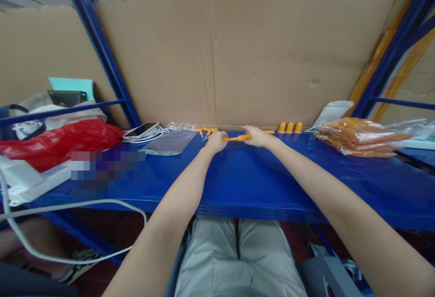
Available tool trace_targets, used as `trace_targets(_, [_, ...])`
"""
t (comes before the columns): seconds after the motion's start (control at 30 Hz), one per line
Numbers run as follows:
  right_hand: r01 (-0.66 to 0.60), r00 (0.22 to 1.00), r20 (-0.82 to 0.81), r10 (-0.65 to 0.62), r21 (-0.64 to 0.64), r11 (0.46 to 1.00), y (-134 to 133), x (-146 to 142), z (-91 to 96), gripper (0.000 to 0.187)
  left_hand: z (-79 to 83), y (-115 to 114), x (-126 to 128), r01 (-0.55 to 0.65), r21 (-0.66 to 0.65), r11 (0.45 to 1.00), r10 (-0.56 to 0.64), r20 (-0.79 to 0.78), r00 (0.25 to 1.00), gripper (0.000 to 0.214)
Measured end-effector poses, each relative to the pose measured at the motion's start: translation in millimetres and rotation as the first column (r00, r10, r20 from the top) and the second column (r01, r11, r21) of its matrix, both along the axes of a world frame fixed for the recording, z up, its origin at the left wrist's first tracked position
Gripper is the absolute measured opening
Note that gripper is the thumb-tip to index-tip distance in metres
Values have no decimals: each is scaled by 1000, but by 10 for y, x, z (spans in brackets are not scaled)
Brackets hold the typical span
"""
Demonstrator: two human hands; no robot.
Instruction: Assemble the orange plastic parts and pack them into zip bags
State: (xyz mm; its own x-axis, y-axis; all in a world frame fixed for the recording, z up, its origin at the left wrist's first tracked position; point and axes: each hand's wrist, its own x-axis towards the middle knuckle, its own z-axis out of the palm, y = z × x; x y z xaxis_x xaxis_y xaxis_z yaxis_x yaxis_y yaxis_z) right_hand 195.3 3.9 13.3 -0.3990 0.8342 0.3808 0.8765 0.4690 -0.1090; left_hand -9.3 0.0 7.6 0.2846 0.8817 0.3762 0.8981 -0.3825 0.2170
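Observation:
Both my hands reach to the back of a blue shelf [238, 183]. My left hand [216, 141] is closed around one end of a thin orange stick-like piece [238, 138]. My right hand [255, 135] is closed on its other end. The piece lies level between the two hands, just above the shelf and close to the cardboard wall [272, 56]. More small orange pieces [207, 130] lie just left of my left hand, and three orange caps [289, 127] stand upright to the right of my right hand.
A clear bag of orange parts [360, 137] lies at the right. A flat clear bag [170, 143], a phone [141, 129] with a white cable, and a red bag [57, 143] lie at the left. Blue rack posts stand on both sides.

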Motion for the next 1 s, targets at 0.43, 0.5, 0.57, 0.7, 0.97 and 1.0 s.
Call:
trace_targets(0.43, [-3,856,-495,-150,-295,955,-65,238,-195,64,-3,-46,78,82,49,995,-84,23,996,26])
trace_targets(0.5, [-44,821,-552,-149,-321,946,-103,255,-201,60,-14,-40,82,79,49,996,-81,34,996,27])
trace_targets(0.57, [-69,768,-619,-162,-332,941,-153,261,-172,53,-27,-26,75,79,59,995,-82,47,996,26])
trace_targets(0.7, [-105,652,-719,-241,-400,911,-289,247,-55,25,-43,1,53,106,84,991,-112,73,991,24])
trace_targets(0.97, [-115,591,-731,-341,-495,862,-392,235,33,31,-12,-49,72,170,55,984,-177,165,970,21])
trace_targets(1.0, [-122,593,-732,-335,-493,861,-381,249,22,31,-5,-62,74,172,34,984,-175,179,968,21])
